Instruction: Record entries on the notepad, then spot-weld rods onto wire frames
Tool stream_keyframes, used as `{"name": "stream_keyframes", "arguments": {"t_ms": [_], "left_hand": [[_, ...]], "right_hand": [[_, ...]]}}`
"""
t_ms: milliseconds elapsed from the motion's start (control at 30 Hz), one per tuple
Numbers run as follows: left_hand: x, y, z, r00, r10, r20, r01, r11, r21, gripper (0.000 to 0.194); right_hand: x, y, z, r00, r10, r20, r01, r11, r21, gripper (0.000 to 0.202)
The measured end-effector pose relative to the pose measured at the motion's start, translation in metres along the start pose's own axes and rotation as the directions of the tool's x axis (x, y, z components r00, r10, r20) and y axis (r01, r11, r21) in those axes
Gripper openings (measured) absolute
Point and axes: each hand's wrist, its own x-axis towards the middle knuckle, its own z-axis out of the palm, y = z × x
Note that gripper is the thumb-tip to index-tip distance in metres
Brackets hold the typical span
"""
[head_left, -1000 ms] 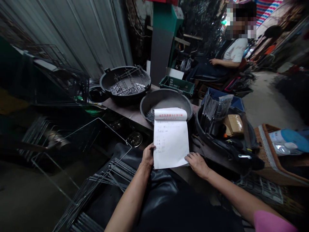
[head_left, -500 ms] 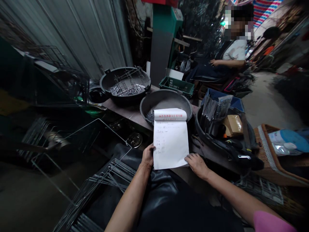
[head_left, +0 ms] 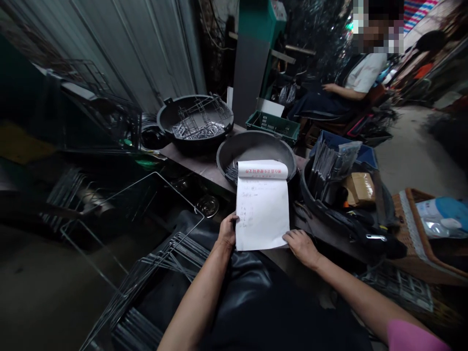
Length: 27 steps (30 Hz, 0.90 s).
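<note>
A white paper pad (head_left: 262, 214) with handwriting and its top sheet folded back, showing red print, is held up over my lap. My left hand (head_left: 228, 230) grips its lower left edge, the thumb at the front. At the lower right corner, my right hand (head_left: 302, 247) pinches the paper with its fingers together. Behind the pad stands a round dark pan (head_left: 256, 146), partly hidden by it, with thin metal pieces inside.
Bent wire frames (head_left: 171, 253) lie at my left. Another pan (head_left: 197, 117) holds metal pieces. A tub (head_left: 310, 195) with packets, a wicker basket (head_left: 409, 234) and a green crate (head_left: 272, 125) are to the right. A person (head_left: 361, 78) sits behind.
The view has shifted slightly, so the pans, the tub and the seated person appear a little further right. Both hands keep hold of the pad, which has barely moved relative to them.
</note>
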Motion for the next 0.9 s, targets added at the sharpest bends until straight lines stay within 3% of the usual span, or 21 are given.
{"name": "stream_keyframes", "arguments": {"t_ms": [267,900], "left_hand": [[-0.0018,0.0012,0.0023,0.999,0.003,-0.041,-0.003,1.0,-0.005,0.032],[0.0024,-0.0012,-0.0036,1.0,0.008,0.006,-0.007,1.0,-0.015,0.04]], "right_hand": [[0.0007,-0.0004,-0.0013,1.0,-0.001,0.027,0.001,1.0,-0.006,0.018],[0.0007,0.0007,-0.0014,0.999,0.008,0.035,-0.009,1.0,0.021,0.019]]}}
